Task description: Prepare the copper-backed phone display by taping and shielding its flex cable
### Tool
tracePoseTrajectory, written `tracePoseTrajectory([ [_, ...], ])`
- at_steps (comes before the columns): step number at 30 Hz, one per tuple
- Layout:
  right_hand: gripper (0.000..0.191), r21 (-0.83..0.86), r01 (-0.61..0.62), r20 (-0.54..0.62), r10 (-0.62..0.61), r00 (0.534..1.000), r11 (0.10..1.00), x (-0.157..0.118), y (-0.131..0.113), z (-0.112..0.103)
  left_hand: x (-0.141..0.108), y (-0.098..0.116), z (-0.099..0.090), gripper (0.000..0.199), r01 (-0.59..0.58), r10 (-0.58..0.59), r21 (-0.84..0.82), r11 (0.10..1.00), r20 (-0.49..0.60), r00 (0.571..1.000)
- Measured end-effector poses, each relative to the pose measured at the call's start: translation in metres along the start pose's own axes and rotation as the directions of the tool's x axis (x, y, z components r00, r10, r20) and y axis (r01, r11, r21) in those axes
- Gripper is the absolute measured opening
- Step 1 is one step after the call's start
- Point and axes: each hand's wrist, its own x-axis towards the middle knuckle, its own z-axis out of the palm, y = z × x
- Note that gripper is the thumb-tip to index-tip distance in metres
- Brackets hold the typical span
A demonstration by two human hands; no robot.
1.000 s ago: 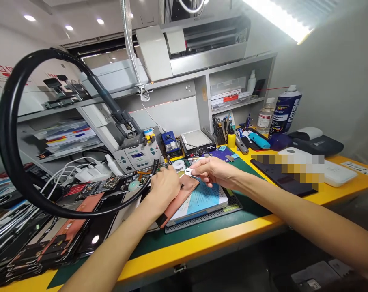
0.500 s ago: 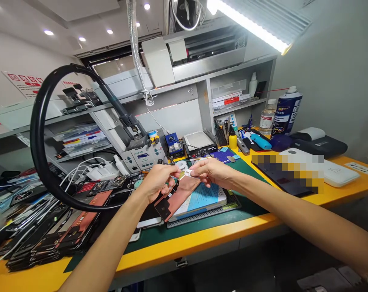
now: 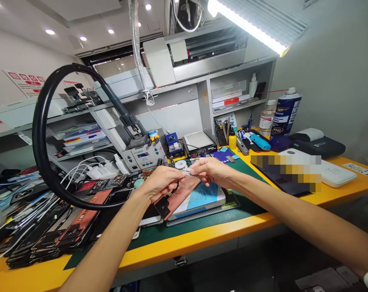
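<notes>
A small white printed piece, like a label, is pinched between the fingertips of both hands. My left hand is closed on its left end, and my right hand grips it from the right. Just behind the fingertips stands a white roll, perhaps tape. Below the hands a copper-coloured phone panel leans at a slant on a blue and white book. Under the book lies a perforated metal plate.
Stacked phone parts fill the left side under a black flexible hose. A hot-air station stands behind. To the right are a dark, partly blurred flat device, a white box-shaped device and a spray can.
My fingertips have come together, my left hand moving slightly right to the white piece, which now shows less between them. The view has shifted slightly.
</notes>
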Motion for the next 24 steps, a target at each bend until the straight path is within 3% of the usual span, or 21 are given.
tracePoseTrajectory([
  [7, 0.02, 0.032, -0.018, -0.053, 0.02, 0.998, 0.999, -0.003, -0.006, -0.001, -0.006, -0.004, -0.02, 0.022, -0.129, 0.105, -0.155, 0.979, -0.155, 0.982],
  [10, 0.015, 0.061, -0.028, -0.076, 0.033, 0.997, 0.998, -0.004, -0.009, 0.001, -0.027, -0.01, -0.036, 0.019, -0.204, 0.144, -0.248, 0.947, -0.24, 0.96],
  [13, 0.015, 0.098, -0.036, -0.097, 0.045, 0.994, 0.995, -0.005, -0.011, 0.003, -0.066, -0.027, -0.054, 0.019, -0.209, 0.107, -0.315, 0.926, -0.312, 0.944],
  [18, 0.02, 0.121, -0.069, -0.116, 0.083, 0.99, 0.99, -0.005, -0.012, 0.007, -0.157, -0.093, -0.075, 0.027, -0.097, -0.093, -0.398, 0.912, -0.432, 0.897],
  [21, 0.013, 0.109, -0.09, -0.121, 0.103, 0.987, 0.99, -0.006, -0.013, 0.009, -0.209, -0.148, -0.08, 0.035, -0.012, -0.224, -0.437, 0.9, -0.485, 0.845],
  [24, 0.008, 0.088, -0.112, -0.132, 0.123, 0.984, 0.99, -0.006, -0.015, 0.01, -0.244, -0.209, -0.08, 0.035, 0.122, -0.378, -0.474, 0.872, -0.494, 0.783],
])
